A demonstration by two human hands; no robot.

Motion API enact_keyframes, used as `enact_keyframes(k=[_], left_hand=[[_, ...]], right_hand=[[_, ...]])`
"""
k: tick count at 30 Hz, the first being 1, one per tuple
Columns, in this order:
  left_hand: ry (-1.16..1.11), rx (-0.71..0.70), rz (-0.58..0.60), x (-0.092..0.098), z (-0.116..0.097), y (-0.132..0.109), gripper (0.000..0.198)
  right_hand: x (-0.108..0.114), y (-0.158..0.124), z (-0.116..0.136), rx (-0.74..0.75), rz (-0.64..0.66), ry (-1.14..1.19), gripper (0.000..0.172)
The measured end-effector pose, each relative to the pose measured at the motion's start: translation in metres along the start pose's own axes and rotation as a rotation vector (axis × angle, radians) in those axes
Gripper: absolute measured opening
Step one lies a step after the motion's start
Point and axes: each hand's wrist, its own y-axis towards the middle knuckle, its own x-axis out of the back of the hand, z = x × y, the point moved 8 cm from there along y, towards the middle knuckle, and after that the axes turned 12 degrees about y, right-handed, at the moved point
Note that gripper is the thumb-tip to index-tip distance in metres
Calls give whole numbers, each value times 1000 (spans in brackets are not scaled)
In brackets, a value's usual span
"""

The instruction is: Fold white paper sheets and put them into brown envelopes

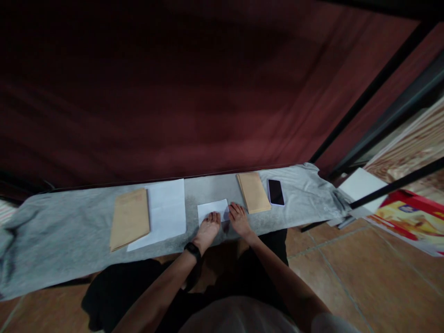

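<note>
A small white sheet of paper (210, 207), seemingly folded, lies on the cloth-covered surface in front of me. My left hand (209, 225), with a dark band at the wrist, presses on its lower part, fingers stretched out flat. At the paper's right edge rests my right hand (239, 220), its fingers extended and lying low. The paper's lower edge is partly hidden under my left hand. Just beyond my right hand sits a stack of brown paper envelopes (255, 192).
Grey cloth (69, 222) covers the long narrow surface. At left, more brown envelopes (130, 217) overlap larger white sheets (168, 208). A phone (276, 192) lies at right. A dark red curtain-like backdrop (194, 92) rises behind; a red-and-yellow box (412, 217) stands at far right.
</note>
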Motion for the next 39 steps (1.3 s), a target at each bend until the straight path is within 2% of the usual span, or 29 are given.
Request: enact_keyframes(k=[3, 6, 12, 15, 17, 19, 23, 27, 29, 31, 35, 37, 39], left_hand=[[-115, 67, -15, 9, 0, 5, 48], [-272, 168, -54, 22, 10, 6, 35], [-716, 503, -272, 50, 60, 3, 10], [-1019, 644, -368, 44, 71, -4, 18], [-1207, 724, -393, 30, 66, -11, 23], [-1359, 790, -394, 13, 55, -19, 25], [-1530, 890, -375, -14, 42, -30, 25], [-1513, 981, -364, -26, 55, -35, 20], [-1440, 996, -331, -29, 64, -35, 24], [-1342, 971, -268, -31, 69, -34, 34], [-1085, 868, -153, -30, 68, -28, 51], [-936, 822, -120, -28, 68, -25, 54], [-771, 758, -105, -24, 68, -22, 52]], right_hand=[[3, 0, -2, -52, -28, 201, 37], [10, -1, -6, -104, -72, 320, 38], [18, -16, -14, -279, -177, 618, 56], [3, -22, -4, -374, -113, 829, 62], [-11, -24, 5, -446, -41, 991, 63], [-18, -24, 11, -486, -19, 1053, 60], [-10, -13, 4, -480, -78, 880, 43], [5, -4, -10, -442, -85, 597, 20], [12, -3, -11, -406, -73, 455, 14], [17, -3, -8, -369, -59, 329, 20], [21, -9, 4, -285, -52, 115, 50], [19, -10, 17, -152, -38, -58, 57], [9, -12, 32, 35, -2, -197, 56]])
